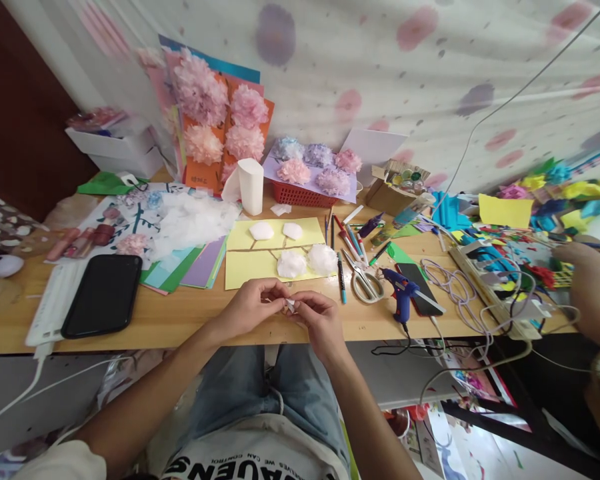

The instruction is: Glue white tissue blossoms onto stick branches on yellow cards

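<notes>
Near the table's front edge, my left hand (254,303) and my right hand (320,320) meet, their fingertips pinching a small white piece of paper (290,305) between them. Just beyond them lies a yellow sheet of card (250,270) with brown branch lines drawn on it. Two flat white paper shapes (261,231) sit on its upper half. Lower down, two fluffy white tissue puffs (291,264) rest at the ends of the lines. To the right of the card are a marker (341,279) and scissors (365,280).
A blue glue gun (403,293) stands beside a phone (420,290) and tangled cables (460,287). White tissue (195,217), coloured paper sheets (205,263) and a black phone (103,297) lie left. A paper roll (251,187) stands behind. Another person's arm (593,293) reaches in at far right.
</notes>
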Demonstrator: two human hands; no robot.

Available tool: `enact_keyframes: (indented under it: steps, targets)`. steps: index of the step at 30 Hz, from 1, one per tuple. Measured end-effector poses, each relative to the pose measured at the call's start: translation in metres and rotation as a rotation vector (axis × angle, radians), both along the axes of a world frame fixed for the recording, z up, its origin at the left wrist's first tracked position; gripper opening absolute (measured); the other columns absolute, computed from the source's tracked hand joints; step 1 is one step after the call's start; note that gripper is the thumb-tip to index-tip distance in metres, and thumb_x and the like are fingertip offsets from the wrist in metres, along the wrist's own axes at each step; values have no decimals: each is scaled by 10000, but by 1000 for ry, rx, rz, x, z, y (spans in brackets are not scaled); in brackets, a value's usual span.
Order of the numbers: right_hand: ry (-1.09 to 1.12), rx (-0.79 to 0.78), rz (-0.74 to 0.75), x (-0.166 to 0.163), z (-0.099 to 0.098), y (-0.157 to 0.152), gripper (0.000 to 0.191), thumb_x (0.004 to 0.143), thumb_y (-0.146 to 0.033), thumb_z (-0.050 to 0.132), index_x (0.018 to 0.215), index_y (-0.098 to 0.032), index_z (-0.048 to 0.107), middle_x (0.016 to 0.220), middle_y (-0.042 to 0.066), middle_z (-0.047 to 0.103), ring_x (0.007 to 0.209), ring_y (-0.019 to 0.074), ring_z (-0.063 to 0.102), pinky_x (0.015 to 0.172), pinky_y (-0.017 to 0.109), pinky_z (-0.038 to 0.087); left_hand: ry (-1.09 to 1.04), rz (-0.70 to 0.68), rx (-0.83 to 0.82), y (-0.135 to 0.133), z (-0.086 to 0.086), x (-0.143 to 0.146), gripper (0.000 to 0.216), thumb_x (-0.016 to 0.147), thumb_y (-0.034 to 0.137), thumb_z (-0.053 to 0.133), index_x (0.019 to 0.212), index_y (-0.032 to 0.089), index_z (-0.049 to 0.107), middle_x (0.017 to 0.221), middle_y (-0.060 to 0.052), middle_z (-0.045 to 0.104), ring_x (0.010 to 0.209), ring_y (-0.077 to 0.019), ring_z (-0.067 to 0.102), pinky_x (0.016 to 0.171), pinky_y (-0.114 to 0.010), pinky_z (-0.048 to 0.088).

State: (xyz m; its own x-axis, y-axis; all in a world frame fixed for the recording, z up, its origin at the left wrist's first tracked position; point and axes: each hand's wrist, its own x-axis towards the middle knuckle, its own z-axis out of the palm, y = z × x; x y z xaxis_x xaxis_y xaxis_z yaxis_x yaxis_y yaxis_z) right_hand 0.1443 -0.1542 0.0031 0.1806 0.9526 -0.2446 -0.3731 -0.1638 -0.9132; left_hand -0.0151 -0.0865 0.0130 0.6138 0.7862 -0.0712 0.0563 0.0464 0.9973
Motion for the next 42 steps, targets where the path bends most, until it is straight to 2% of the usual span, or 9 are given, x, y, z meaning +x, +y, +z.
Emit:
enact_keyframes:
  steps: [5, 10, 14, 18, 22, 28, 35, 39, 42]
  targets:
    - [75, -26, 54, 1, 1, -1, 194, 664, -377, 840, 708, -215, 744, 680, 6, 708, 622, 153, 649, 625, 279, 570, 45, 25, 60, -4, 4, 0, 106, 819, 254, 639, 810, 164, 695, 804, -32, 737, 749, -166, 688, 726, -264, 533]
    - [11, -27, 89, 2, -4, 1, 275, 645, -406, 885, 759, -210, 730, 682, -4, 708, 607, 146, 649, 635, 279, 566, 104, 20, 148, -3, 7, -2, 118, 828, 237, 613, 806, 167, 705, 808, -38, 739, 758, -169, 677, 702, -255, 523]
    - [-21, -41, 77, 0, -5, 5, 299, 632, -399, 896, 807, -205, 751, 721, 5, 731, 612, 142, 650, 664, 291, 569, 52, 22, 79, 0, 6, -3, 138, 836, 289, 644, 864, 161, 687, 833, -45, 727, 775, -173, 684, 722, -268, 539]
    - [-51, 33, -42, -5, -5, 10, 248, 651, -377, 882, 761, -207, 740, 711, -4, 718, 650, 141, 654, 712, 298, 570, -29, 119, -34, 2, -1, 1, 297, 805, 377, 722, 987, 145, 684, 925, -74, 729, 862, -193, 689, 812, -313, 554]
    - [-106, 98, -158, -13, -7, 14, 212, 689, -360, 856, 753, -202, 730, 718, -2, 715, 666, 137, 648, 713, 286, 561, -73, 194, -109, 0, -6, 6, 319, 766, 425, 778, 895, 143, 702, 887, -65, 722, 850, -183, 664, 808, -304, 536]
    - [-47, 74, -196, -19, -10, 16, 223, 714, -365, 847, 796, -189, 739, 777, 9, 730, 698, 136, 660, 746, 292, 572, -102, 251, -156, 0, -6, 10, 309, 740, 430, 793, 824, 146, 708, 815, -42, 707, 768, -158, 627, 716, -271, 502]
    - [62, -1, -147, -16, -6, 14, 320, 676, -406, 874, 879, -206, 728, 795, -1, 736, 739, 142, 690, 758, 291, 596, -60, 199, -53, 7, -14, 5, 262, 777, 402, 735, 817, 147, 693, 815, -42, 694, 800, -168, 633, 769, -285, 505]
    - [-73, -34, -63, -7, -4, 15, 343, 725, -506, 809, 850, -192, 754, 779, 22, 727, 752, 156, 679, 697, 268, 577, -5, 155, -38, 12, -12, 0, 264, 793, 414, 712, 825, 154, 673, 808, -33, 682, 785, -164, 636, 739, -281, 525]
    - [-194, -31, 18, -1, -4, 17, 319, 733, -490, 800, 827, -187, 763, 749, 17, 712, 707, 145, 649, 664, 249, 539, 29, 100, -54, 16, -8, -2, 260, 793, 410, 710, 830, 154, 679, 802, -32, 690, 754, -155, 642, 725, -282, 542]
